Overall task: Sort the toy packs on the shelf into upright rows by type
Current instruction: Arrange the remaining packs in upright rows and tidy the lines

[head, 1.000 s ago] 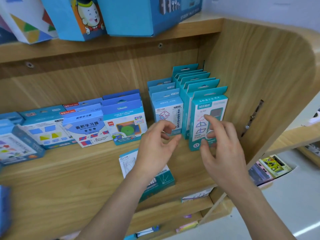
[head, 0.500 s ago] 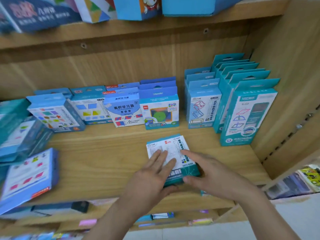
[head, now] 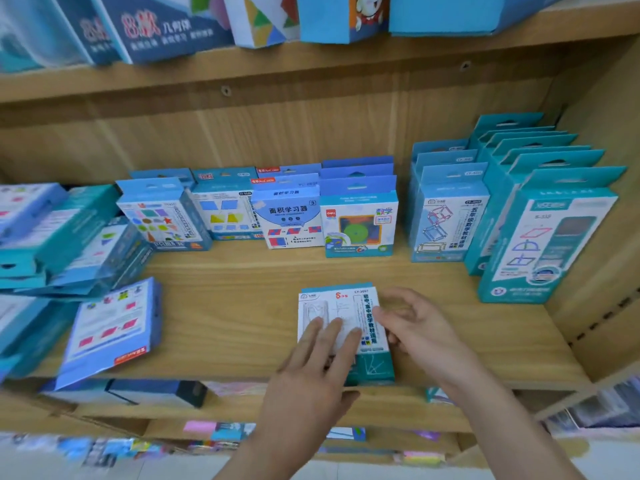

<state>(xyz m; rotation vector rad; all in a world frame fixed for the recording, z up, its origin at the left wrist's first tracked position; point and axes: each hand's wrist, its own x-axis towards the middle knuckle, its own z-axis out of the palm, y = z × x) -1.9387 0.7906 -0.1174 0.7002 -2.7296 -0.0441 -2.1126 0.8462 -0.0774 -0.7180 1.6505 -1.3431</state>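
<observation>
One white-and-teal pack [head: 341, 306] lies flat near the front edge of the shelf [head: 225, 327]. Behind it stand upright rows: three cube-frame packs [head: 446, 216], three green-disc packs [head: 358, 220] and at least five tall teal packs [head: 550, 237]. The left grip [head: 311, 372] lies spread, fingers straight on the flat pack's face. The right grip [head: 419, 327], half-curled, touches its right edge; whether it pinches cannot be told.
</observation>
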